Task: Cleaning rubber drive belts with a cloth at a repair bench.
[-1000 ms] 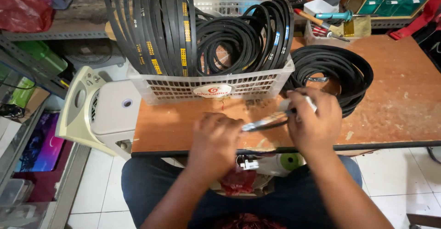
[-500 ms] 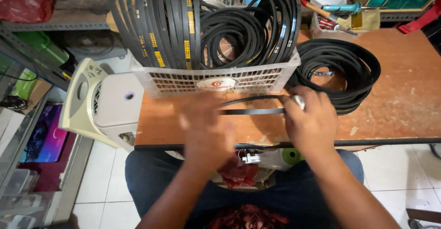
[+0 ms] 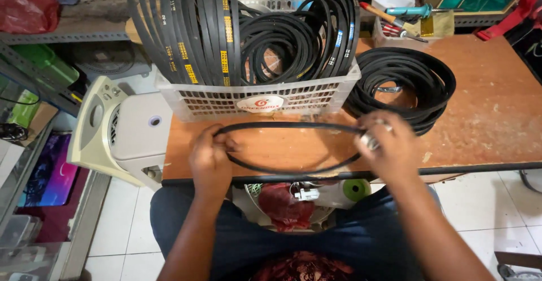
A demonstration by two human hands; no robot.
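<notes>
From the head camera, a thin black rubber belt (image 3: 288, 148) is stretched into a flat oval just above the front edge of the wooden table (image 3: 485, 117), right before the white plastic basket (image 3: 259, 101) full of upright belts. The left hand (image 3: 210, 158) is closed in a pinch on the belt's left end; the right hand (image 3: 389, 145) is curled shut around its right end, with something small and silvery, too blurred to identify, between its fingers. Both forearms reach forward from the lap, wrists level, knuckles up, hands well apart. The likely trouble: the belt is under tension, so a weak pinch could let one end snap loose and drop off the table edge to the floor. A coil of black belts (image 3: 403, 83) lies behind the right hand.
</notes>
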